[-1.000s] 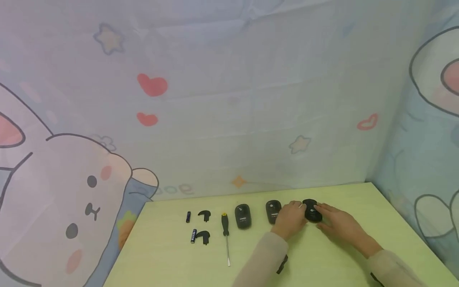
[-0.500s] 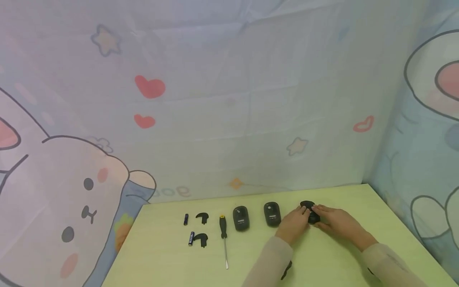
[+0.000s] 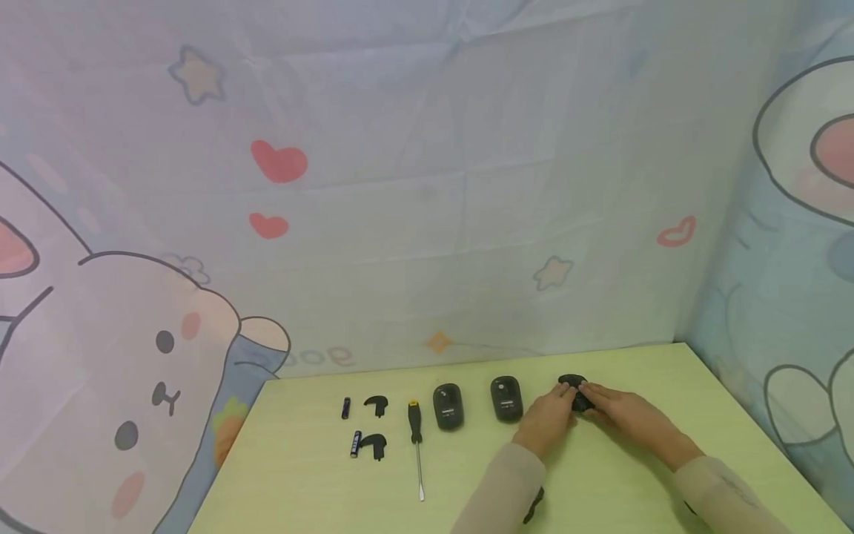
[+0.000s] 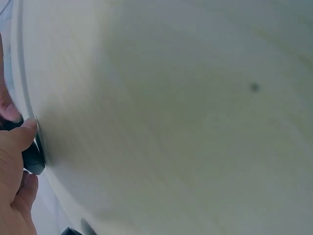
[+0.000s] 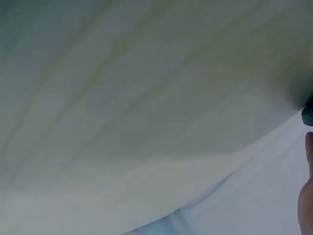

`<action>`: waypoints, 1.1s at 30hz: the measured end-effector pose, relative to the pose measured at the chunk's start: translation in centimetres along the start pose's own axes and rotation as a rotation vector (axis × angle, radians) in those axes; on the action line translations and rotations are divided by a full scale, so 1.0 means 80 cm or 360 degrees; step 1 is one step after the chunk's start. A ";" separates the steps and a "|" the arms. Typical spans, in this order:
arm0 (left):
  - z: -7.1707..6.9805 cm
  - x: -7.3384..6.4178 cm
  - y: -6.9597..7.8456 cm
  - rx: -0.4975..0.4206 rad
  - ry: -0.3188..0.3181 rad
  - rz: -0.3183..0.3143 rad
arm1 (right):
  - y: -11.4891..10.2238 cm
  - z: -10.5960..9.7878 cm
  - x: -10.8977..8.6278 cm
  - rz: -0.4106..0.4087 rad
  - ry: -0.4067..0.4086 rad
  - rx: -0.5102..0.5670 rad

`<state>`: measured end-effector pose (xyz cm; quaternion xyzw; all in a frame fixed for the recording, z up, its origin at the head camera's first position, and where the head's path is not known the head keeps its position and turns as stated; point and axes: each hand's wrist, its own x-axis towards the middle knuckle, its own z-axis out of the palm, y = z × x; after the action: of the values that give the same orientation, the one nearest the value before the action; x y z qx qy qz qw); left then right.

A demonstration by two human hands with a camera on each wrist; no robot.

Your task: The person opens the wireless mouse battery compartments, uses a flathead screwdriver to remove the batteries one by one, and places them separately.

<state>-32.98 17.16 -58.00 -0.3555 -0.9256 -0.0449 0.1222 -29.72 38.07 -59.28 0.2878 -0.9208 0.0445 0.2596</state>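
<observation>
A black computer mouse [image 3: 583, 403] lies toward the right side of the table, largely covered by both hands. From its left side the left hand [image 3: 545, 419] grips it, fingertips on top; in the left wrist view the thumb and fingers bend round the dark mouse [image 4: 33, 159]. Opposite, the right hand [image 3: 627, 417] holds the mouse, its fingertips meeting those of the left hand over the top. Only a corner of the mouse [image 5: 308, 115] and part of the right hand [image 5: 306, 200] enter the right wrist view. The mouse's underside is hidden.
Two more dark mice, one [image 3: 448, 406] and another [image 3: 507, 398], stand left of the hands. Farther left lie a screwdriver [image 3: 416, 437], two batteries [image 3: 346, 408] and two black curved pieces [image 3: 377, 405] on the pale yellow table [image 3: 300, 482]. A printed curtain hangs behind.
The left hand has shifted right and its fingers now cover more of the mouse. The right hand's fingers have moved in over the top too. The head view has shifted slightly.
</observation>
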 end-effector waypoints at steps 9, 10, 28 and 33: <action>-0.001 -0.007 -0.007 -0.0396 0.0327 0.0020 | -0.024 -0.012 0.009 0.0034 0.0329 0.0225; -0.002 -0.008 -0.009 -0.0414 0.0358 0.0047 | -0.027 -0.014 0.010 0.0057 0.0340 0.0251; -0.076 -0.045 -0.054 -0.1076 0.0067 0.0076 | -0.090 -0.059 0.034 0.0857 0.0206 0.1058; -0.091 -0.069 -0.068 -0.1388 0.0033 -0.0103 | -0.111 -0.070 0.043 0.0966 0.0091 0.1274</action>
<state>-31.25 8.26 -52.36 -0.3443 -0.8293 -0.4389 -0.0315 -24.71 30.26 -53.31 0.0826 -0.8662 0.4756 0.1293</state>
